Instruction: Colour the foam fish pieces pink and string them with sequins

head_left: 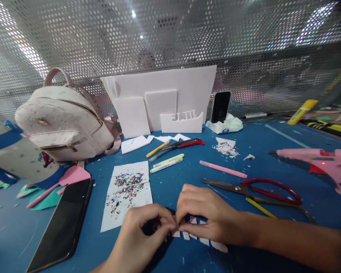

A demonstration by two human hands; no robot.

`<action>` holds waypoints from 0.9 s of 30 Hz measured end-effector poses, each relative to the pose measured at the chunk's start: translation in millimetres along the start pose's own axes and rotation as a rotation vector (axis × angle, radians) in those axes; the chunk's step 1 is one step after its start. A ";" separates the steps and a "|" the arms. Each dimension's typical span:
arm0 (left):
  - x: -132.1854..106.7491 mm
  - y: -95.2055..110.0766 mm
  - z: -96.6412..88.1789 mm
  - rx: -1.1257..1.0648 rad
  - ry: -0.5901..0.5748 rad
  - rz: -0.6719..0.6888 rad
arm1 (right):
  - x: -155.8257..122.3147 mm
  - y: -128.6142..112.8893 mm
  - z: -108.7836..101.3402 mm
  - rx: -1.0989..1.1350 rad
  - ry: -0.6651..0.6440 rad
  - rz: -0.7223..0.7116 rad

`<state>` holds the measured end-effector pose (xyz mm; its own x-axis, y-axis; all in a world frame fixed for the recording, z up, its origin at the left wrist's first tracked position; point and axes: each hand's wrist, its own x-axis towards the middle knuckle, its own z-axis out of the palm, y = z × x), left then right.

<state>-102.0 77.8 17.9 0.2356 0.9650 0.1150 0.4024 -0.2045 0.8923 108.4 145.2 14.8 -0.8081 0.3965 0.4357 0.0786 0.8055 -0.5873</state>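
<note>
My left hand [142,235] and my right hand [207,218] meet low in the middle of the blue table [170,261], fingertips pinched together. Between them lies a row of small white foam pieces [200,239]; both hands pinch at its left end. Just left of the hands is a white paper sheet [127,193] strewn with tiny coloured glitter bits. Red-handled scissors [255,189] lie just behind my right hand.
A black phone [64,223] lies at the left, a white backpack [65,121] behind it. White foam boards [165,102] lean on the perforated metal wall. A pink glue gun [321,165], a pink stick [223,169], markers [166,163] and a red cutter [179,145] are scattered about.
</note>
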 end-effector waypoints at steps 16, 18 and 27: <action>-4.0 -0.9 -7.2 0.156 -0.126 0.423 | -3.6 1.6 1.0 0.066 0.067 0.097; -3.5 -5.3 -6.9 0.176 -0.146 0.452 | -3.1 2.5 0.8 0.048 0.043 0.032; -0.4 -14.9 -22.1 0.216 -0.189 0.519 | -3.4 6.4 1.9 0.129 0.100 0.083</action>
<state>-127.7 84.1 14.2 0.5951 0.6881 0.4151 0.3592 -0.6898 0.6286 110.5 148.2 8.2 -0.7390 0.5068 0.4439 0.0622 0.7074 -0.7041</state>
